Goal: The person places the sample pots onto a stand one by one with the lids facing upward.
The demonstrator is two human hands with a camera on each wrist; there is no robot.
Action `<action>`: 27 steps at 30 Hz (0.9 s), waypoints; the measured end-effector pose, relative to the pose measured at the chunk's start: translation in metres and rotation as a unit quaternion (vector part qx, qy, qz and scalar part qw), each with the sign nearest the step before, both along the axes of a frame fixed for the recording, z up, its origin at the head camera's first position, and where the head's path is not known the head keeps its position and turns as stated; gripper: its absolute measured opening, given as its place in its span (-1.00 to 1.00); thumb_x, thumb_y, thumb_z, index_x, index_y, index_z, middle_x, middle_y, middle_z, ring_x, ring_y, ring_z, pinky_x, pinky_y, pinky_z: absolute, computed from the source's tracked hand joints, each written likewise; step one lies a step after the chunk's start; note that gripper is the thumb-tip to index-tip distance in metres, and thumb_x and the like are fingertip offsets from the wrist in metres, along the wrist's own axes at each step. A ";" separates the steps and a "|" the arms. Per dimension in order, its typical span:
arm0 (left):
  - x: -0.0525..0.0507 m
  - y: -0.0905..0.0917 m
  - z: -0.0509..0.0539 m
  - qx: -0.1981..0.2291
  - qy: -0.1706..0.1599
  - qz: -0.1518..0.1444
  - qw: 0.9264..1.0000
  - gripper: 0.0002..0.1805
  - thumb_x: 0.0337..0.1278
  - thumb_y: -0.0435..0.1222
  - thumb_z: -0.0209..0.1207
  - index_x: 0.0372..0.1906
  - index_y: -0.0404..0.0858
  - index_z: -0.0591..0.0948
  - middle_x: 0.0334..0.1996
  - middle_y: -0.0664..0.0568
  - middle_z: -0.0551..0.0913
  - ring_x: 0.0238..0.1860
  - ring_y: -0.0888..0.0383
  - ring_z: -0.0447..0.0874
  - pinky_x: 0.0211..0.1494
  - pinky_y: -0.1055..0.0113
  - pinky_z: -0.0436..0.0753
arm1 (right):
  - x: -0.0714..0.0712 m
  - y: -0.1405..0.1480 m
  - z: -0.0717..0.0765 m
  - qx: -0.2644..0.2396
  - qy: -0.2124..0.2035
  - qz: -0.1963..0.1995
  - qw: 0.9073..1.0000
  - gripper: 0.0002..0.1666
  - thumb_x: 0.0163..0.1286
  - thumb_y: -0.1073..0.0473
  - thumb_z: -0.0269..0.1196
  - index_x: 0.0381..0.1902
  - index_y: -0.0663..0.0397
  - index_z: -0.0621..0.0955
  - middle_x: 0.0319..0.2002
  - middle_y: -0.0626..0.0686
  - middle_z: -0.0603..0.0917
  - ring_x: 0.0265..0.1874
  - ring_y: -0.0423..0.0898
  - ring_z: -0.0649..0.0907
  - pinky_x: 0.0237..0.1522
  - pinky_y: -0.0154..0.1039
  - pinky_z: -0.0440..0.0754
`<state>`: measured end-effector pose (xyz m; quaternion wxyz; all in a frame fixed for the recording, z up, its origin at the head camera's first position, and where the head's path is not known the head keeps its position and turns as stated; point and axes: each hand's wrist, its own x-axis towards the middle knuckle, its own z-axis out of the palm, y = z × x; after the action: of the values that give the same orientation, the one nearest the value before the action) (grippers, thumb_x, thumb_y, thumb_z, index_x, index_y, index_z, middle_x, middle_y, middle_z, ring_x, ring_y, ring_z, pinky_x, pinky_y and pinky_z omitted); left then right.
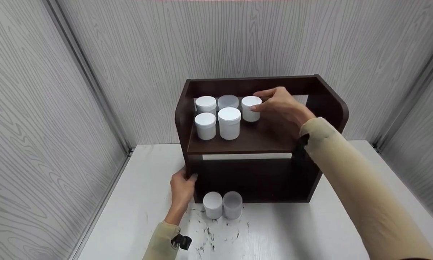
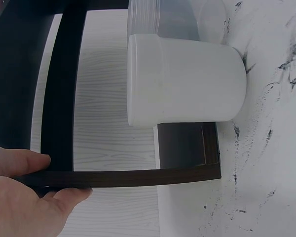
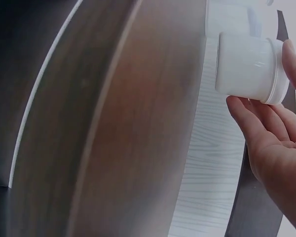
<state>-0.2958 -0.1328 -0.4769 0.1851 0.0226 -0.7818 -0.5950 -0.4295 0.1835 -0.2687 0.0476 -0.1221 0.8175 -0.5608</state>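
My right hand [image 1: 283, 104] pinches a white lidded jar [image 1: 251, 112] between thumb and fingers, at the right of the other jars on the upper shelf [image 1: 267, 139]. Whether its base touches the board I cannot tell. In the right wrist view, the thumb lies at the lid of the jar [image 3: 246, 66] and the fingers lie along its side. Lower down, my left hand [image 1: 182, 189] grips the left side panel of the dark brown rack [image 1: 245, 180]; the left wrist view shows thumb and fingers on either side of the panel edge [image 2: 133, 177].
Several jars stand on the shelf's left half, among them a tall lidded one [image 1: 229, 124] in front and a translucent one [image 1: 228, 102] behind. On the white table [image 1: 148, 224], a white jar [image 1: 213, 206] and a translucent jar [image 1: 232, 206] stand before the rack, near dark marks.
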 end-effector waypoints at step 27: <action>-0.002 0.001 0.001 0.003 0.000 -0.002 1.000 -0.51 0.35 -0.47 0.19 0.32 -0.59 0.53 0.12 -0.41 0.69 0.14 -0.20 0.71 0.17 -0.02 0.68 | -0.012 -0.003 -0.011 -0.038 -0.054 0.007 0.998 -0.19 0.21 0.34 0.58 0.41 0.25 0.57 0.04 0.08 0.73 -0.11 -0.18 0.64 0.08 -0.25 0.64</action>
<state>-0.2976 -0.1320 -0.4757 0.1835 0.0218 -0.7799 -0.5980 -0.4416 0.1805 -0.2799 0.0908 -0.0994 0.7908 -0.5971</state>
